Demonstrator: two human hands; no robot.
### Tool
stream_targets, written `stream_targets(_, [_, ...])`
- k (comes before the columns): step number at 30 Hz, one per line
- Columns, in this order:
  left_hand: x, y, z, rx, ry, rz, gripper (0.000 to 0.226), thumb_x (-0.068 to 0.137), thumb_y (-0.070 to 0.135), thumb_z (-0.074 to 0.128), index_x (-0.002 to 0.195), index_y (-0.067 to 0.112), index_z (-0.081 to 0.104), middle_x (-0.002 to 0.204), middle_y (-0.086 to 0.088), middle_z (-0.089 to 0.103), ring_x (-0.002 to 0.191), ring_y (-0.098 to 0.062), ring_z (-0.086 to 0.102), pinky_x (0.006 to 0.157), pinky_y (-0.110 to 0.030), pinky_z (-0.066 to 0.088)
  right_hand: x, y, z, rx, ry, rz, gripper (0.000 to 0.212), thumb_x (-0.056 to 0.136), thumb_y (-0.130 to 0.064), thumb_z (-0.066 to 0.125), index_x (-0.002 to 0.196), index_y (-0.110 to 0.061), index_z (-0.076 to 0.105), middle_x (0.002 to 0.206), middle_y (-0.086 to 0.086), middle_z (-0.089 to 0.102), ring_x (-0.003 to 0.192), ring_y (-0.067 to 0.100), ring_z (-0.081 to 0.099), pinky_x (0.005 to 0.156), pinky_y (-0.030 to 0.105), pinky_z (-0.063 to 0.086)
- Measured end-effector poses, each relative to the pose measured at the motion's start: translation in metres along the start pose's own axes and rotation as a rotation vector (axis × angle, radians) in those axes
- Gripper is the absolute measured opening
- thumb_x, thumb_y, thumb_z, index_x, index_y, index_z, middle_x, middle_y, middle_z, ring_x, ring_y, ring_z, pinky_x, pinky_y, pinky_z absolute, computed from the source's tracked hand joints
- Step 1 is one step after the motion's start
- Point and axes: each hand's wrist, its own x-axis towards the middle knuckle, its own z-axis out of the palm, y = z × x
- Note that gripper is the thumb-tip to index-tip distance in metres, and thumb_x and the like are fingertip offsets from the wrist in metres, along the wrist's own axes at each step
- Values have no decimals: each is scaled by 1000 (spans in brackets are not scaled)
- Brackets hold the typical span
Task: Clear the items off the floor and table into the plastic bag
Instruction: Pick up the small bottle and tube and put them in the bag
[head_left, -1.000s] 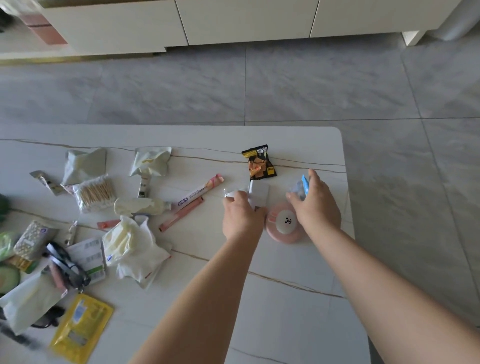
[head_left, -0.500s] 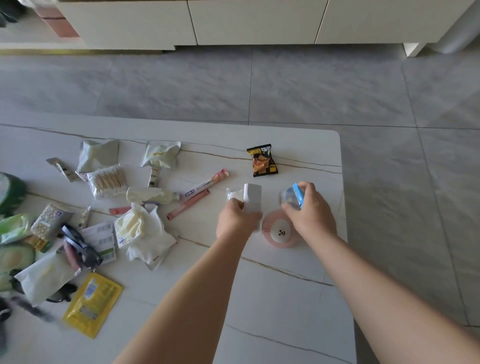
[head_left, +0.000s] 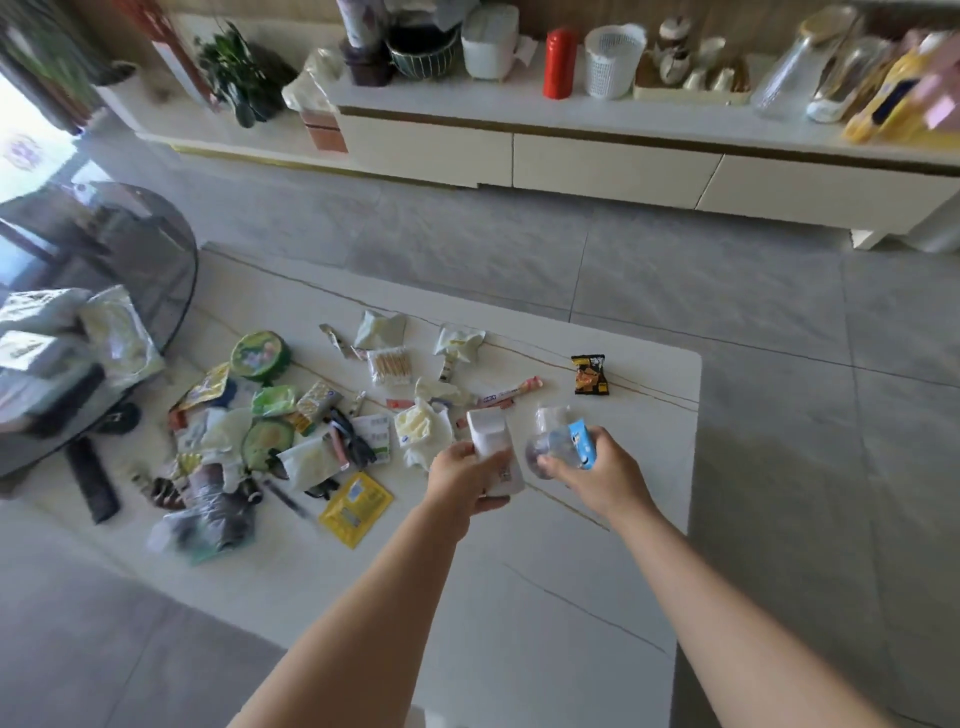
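Above the bench, the left hand grips a white box with its long axis pointing away, while the right hand grips a small clear bottle lying sideways, base leftward.

Litter heap left on table — snack packet far right.

My left hand grips a plain white box, my right hand a clear bottle with a blue label, above the white table with gold veins, near a black-and-orange snack packet and a yellow sachet
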Motion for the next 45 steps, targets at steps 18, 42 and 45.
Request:
stream_targets(18, [-255, -36, -292, -580, 232, 174, 26, 88, 10, 65, 112, 14, 55, 94, -10, 64, 80, -24, 64, 75, -41, 56, -257, -206, 161, 8, -547, -255, 26, 89, -34, 62, 102, -13, 53, 81, 0, 60, 57, 9, 58, 43, 19, 41])
stream_targets(42, [-419, -228, -570, -1120, 840, 256, 30, 93, 3, 55, 121, 12, 54, 90, -8, 62, 77, -23, 58, 62, -38, 51, -472, -291, 481, -408, -1195, -516, 31, 87, -39, 64, 103, -14, 56, 90, 3, 65, 73, 14, 64, 51, 23, 46])
stream_targets(45, [-421, -242, -584, -1181, 961, 256, 28, 93, 1, 53, 120, 12, 54, 89, -9, 61, 76, -24, 57, 67, -38, 49, -484, -300, 514, -476, -1285, -540, 32, 89, -37, 62, 106, -12, 55, 88, 3, 65, 68, 11, 62, 47, 20, 43])
